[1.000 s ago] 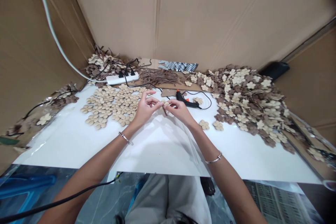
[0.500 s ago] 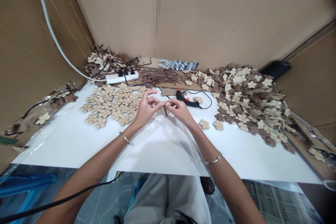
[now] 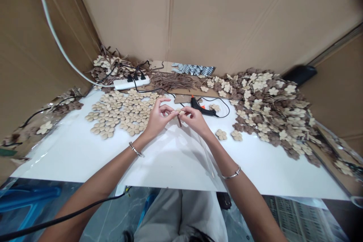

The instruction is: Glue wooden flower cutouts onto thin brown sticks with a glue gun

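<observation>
Both hands meet over the middle of the white table (image 3: 79, 155). The left hand (image 3: 157, 120) and the right hand (image 3: 195, 121) are each closed in a fingertip pinch on 1 small tan flower piece (image 3: 178, 111). A brown strip (image 3: 179, 121) hangs down from it between the hands.

Judging by how things lie, the work looks well advanced but not finished. A large heap of tan and brown flowers (image 3: 269, 109) fills the far right. 2 single flowers (image 3: 220, 134) lie just right of the right wrist. Many flat tan flowers (image 3: 121, 113) are spread out to the left, and a bundle of brown strips (image 3: 172, 81) lies at the far edge beside the power strip (image 3: 132, 84). The glue gun (image 3: 202, 108) rests just beyond the right hand.
</observation>
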Tool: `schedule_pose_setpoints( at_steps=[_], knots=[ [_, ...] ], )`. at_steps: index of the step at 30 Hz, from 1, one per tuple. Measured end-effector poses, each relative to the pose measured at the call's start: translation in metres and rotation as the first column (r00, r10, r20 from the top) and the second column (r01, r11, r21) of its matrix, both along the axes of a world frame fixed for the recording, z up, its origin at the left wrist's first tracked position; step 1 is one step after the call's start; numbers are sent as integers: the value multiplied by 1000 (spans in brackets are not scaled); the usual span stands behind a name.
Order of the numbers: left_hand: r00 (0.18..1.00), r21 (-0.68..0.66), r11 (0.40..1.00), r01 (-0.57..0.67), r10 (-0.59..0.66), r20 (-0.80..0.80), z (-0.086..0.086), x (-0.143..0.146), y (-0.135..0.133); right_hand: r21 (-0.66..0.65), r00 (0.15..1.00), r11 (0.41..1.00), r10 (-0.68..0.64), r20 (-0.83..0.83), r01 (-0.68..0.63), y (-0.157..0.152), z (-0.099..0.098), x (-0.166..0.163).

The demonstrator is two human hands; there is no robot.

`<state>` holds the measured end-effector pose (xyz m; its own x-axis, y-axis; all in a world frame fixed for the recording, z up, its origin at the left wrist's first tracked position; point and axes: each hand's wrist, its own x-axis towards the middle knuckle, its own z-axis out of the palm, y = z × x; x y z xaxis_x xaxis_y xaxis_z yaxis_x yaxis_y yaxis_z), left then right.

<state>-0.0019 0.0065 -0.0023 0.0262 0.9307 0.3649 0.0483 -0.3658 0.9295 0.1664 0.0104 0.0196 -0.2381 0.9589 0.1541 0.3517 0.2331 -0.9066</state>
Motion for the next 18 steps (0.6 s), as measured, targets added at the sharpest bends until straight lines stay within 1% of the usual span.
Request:
schedule_pose_setpoints(
  at_steps=[5,10,14,16,18],
  knots=[
    [1000,-18,1000,-6,6,2,1,0,0,-30,999,1000,6,-38,-7,1,-1,2],
    [999,-73,997,-4,8,54,1,0,1,-164,979,985,28,-204,-62,2,-6,4],
    [996,-158,985,69,-60,61,-2,-2,5,-244,957,968,-14,-290,-59,2,-10,5],
    [993,-209,971,115,-113,25,-2,-4,6,-255,951,965,-13,-308,-69,2,-10,6],
    [985,-253,957,145,-163,-52,-1,-6,6,-255,951,964,-5,-311,-79,1,-10,8]
  ],
)
